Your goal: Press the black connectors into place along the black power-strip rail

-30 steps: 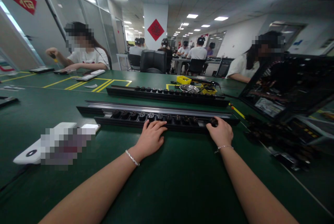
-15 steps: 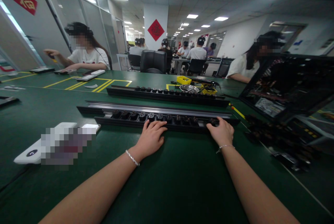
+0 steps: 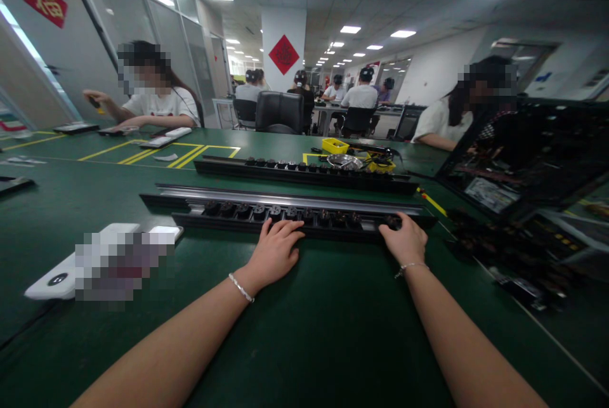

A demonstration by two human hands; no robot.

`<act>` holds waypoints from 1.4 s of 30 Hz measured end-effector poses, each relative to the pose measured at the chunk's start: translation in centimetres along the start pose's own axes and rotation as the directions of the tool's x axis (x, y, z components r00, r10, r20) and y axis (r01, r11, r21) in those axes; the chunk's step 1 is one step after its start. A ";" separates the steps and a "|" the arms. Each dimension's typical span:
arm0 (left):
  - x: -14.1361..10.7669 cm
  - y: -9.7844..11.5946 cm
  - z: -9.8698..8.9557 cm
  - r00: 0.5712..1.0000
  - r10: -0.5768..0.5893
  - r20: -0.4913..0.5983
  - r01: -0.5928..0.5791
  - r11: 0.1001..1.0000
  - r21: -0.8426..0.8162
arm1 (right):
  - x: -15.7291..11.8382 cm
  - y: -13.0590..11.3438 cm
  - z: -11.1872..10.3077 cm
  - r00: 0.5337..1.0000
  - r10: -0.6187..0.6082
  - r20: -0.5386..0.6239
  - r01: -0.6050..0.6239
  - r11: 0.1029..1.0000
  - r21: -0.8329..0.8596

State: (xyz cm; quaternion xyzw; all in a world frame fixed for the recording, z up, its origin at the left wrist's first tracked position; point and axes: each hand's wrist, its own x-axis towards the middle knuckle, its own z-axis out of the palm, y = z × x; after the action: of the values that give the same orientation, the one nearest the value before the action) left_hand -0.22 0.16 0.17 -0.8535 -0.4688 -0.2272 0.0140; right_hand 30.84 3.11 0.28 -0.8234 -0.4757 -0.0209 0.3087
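A long black channel strip [image 3: 228, 221] lies across the table in front of me, holding a row of small black socket-like modules [image 3: 275, 212]. My left hand [image 3: 278, 249] rests on its near edge at the middle, fingers stretched out and fingertips touching the strip. At the strip's right end, the thumb and fingers of my right hand [image 3: 406, 240] close around another black module [image 3: 392, 223], partly hidden by them. A gap in the row separates that module from the others. Directly behind lies a second long black strip [image 3: 162, 200] with a shiny inner face.
Farther back lies another filled black strip [image 3: 304, 174]. Beyond it are a yellow bin [image 3: 334, 146] and a metal dish [image 3: 343, 161]. White devices [image 3: 57, 275] lie at left; dark parts [image 3: 504, 249] and an open black case [image 3: 533, 160] at right. Co-workers sit beyond.
My right thumb has shifted very slightly to the right against the module. My left hand and the strips stay where they were.
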 end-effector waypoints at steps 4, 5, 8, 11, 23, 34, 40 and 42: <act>0.0 0.0 0.0 1.000 0.002 0.007 -0.002 1.000 -0.001 | 0.2 0.1 0.0 1.000 -0.005 0.012 0.005 1.000 0.002; 0.0 0.0 0.0 1.000 0.002 0.008 -0.002 1.000 -0.001 | 0.3 0.1 0.0 1.000 -0.005 0.017 0.005 1.000 0.001; 0.0 0.0 0.0 1.000 0.000 0.007 0.000 1.000 -0.001 | 0.4 0.2 0.0 1.000 -0.001 0.028 0.001 1.000 0.001; 0.0 0.0 0.1 1.000 0.004 0.003 -0.004 1.000 0.001 | 0.4 0.3 0.0 1.000 0.004 0.027 -0.004 1.000 0.007; 0.0 -0.1 0.0 1.000 0.001 0.012 -0.001 1.000 -0.007 | 0.7 0.4 0.0 1.000 0.006 -0.003 -0.006 1.000 0.031; 0.0 -0.2 0.1 1.000 0.006 0.009 -0.006 1.000 -0.013 | 1.3 1.1 -0.3 0.996 0.089 0.014 -0.090 0.990 0.112; 0.0 -0.1 0.1 1.000 0.007 0.008 -0.007 1.000 -0.017 | 1.6 1.7 -0.2 0.994 0.113 0.008 -0.112 0.969 0.219; 0.0 -0.2 0.1 1.000 0.008 0.002 -0.008 1.000 -0.015 | 1.7 1.8 -0.3 0.992 0.123 0.010 -0.122 0.967 0.223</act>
State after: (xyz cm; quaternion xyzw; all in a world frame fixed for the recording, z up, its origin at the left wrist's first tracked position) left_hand -0.31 0.28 0.02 -0.8556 -0.4638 -0.2297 0.0078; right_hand 33.24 3.57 0.22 -0.8112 -0.4229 0.0502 0.4007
